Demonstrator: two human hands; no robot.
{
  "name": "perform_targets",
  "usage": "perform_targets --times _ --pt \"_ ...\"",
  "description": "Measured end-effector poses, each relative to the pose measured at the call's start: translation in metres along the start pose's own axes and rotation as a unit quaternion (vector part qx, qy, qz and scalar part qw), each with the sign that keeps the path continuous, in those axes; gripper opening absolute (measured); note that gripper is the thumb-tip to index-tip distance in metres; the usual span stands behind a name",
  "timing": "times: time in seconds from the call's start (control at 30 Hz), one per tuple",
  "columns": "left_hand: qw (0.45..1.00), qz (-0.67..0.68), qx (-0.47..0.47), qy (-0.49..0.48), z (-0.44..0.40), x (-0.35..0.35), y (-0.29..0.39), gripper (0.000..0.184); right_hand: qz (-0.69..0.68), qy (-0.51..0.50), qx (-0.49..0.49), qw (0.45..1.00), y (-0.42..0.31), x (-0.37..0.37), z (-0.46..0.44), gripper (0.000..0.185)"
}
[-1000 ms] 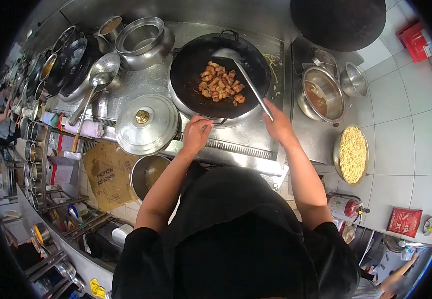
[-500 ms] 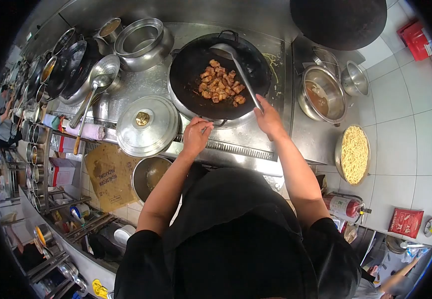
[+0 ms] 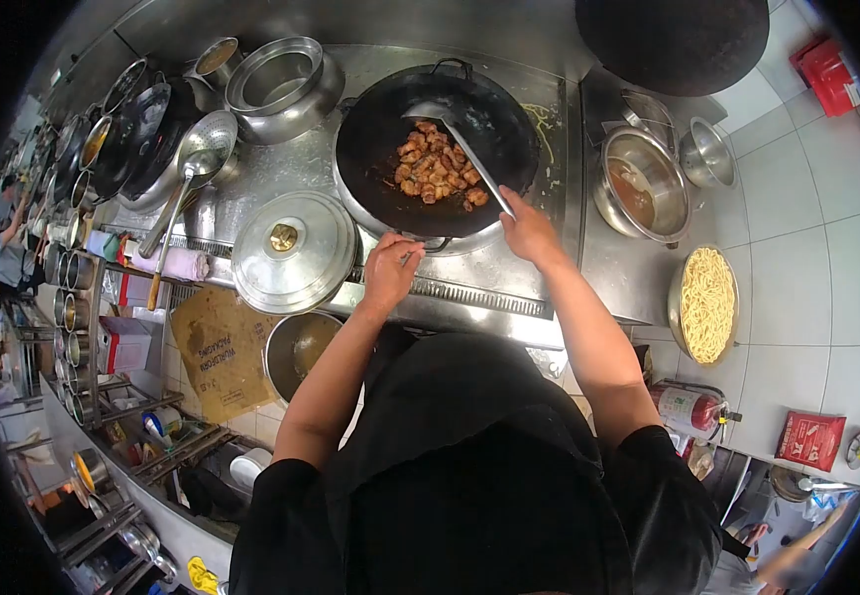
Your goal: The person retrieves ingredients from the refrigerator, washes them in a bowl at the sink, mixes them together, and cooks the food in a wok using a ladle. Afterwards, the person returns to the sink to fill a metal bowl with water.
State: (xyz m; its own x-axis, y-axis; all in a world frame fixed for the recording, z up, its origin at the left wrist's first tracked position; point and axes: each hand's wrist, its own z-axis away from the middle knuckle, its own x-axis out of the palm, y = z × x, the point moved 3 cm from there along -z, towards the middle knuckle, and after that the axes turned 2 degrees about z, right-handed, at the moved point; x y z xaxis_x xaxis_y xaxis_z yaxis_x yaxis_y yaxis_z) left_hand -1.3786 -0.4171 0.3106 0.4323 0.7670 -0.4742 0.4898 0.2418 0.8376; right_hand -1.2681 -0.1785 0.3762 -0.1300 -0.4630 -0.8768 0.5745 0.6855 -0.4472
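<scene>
A black wok (image 3: pixel 375 124) sits on the steel stove, with browned chunks of meat (image 3: pixel 435 169) heaped in its middle. My right hand (image 3: pixel 531 233) is closed round the handle of a metal ladle (image 3: pixel 471 154), whose head rests at the far side of the meat. My left hand (image 3: pixel 390 273) is at the wok's near rim, fingers closed on the small loop handle there; part of that grip is hidden. Left of that hand lies a round aluminium lid (image 3: pixel 301 268) with a brass-coloured knob.
To the right stand a steel bowl of brownish liquid (image 3: pixel 638 198) and a bowl of yellow noodles (image 3: pixel 707 307). A skimmer (image 3: pixel 207 139) and steel pots (image 3: pixel 281 84) are at the left. Below the stove edge is another pot (image 3: pixel 301 347). Other people work at the far left and lower right.
The ladle's head has come nearer and slightly left, from the wok's far side down to the meat. My right hand has shifted slightly; the left stays at the rim.
</scene>
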Motion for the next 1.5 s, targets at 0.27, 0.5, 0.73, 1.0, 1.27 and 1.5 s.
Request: perform_targets --times 0.27,0.5,0.73,1.0,1.27,1.5 --pt "1.0 -0.002 0.009 -0.003 0.001 0.0 -0.002 0.016 0.058 -0.008 -0.035 0.998 0.027 -0.023 0.012 0.052" --pt "1.0 -0.012 0.001 -0.008 0.0 -0.001 -0.001 0.015 0.009 0.039 0.013 0.999 0.016 -0.033 0.029 0.052" --pt "1.0 -0.006 0.01 -0.002 0.0 0.0 -0.005 0.016 -0.038 0.094 -0.035 0.994 0.033 -0.044 0.049 0.052" --pt "1.0 -0.018 0.021 -0.008 -0.001 0.0 -0.006 0.016 -0.019 0.009 0.04 0.999 0.016 -0.022 0.044 0.053" --pt "1.0 -0.019 0.017 0.003 0.0 0.0 -0.003 0.017 -0.014 0.061 -0.011 0.998 0.031 -0.026 0.047 0.051" --pt "1.0 -0.015 0.014 -0.006 -0.001 -0.001 -0.004 0.017 -0.119 0.074 -0.013 0.99 0.044 -0.066 0.084 0.051"
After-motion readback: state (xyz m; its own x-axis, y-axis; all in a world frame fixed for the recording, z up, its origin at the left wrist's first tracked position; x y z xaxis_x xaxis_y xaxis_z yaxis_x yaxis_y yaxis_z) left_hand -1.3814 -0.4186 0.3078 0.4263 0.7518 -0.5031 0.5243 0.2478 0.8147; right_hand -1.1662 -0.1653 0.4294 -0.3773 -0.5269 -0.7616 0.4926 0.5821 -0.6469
